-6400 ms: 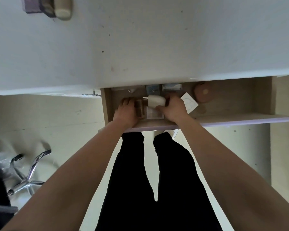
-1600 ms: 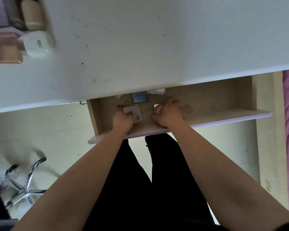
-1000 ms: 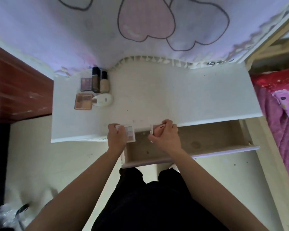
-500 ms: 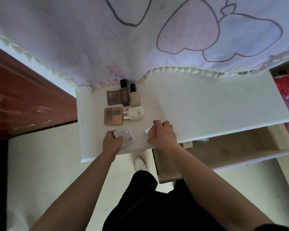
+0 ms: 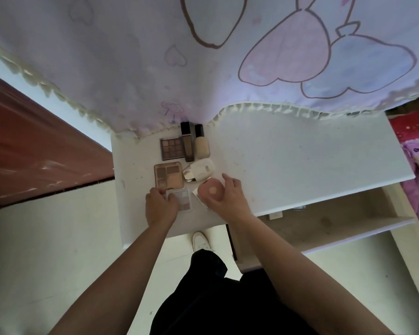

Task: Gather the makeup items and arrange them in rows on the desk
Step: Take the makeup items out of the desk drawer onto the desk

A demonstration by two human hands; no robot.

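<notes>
Your left hand [image 5: 160, 207] presses a small pale palette [image 5: 181, 201] flat to the desk [image 5: 300, 165], fingers close together on its left edge, right below the tan palette [image 5: 168, 177]. Your right hand [image 5: 229, 198] holds a round pink compact [image 5: 211, 192] just right of the pale palette, thumb and fingers curled loosely around it, with a white card-like item [image 5: 198, 201] pinned beneath; what that item is, you cannot tell.

The risk sits in that double load: let go of the compact carelessly and the white piece may slide with it or skew the row. The white bottle [image 5: 200, 172] with its gold cap lies just above the compact, so a nudge from your knuckles could roll it into the tan palette.

Above the tan palette sit the dark palette [image 5: 171, 148] and two foundation bottles [image 5: 195, 146], tucked against the hanging curtain [image 5: 203, 68]. The open drawer [image 5: 324, 223] juts out to the right of the pale palette, close to your right forearm.
</notes>
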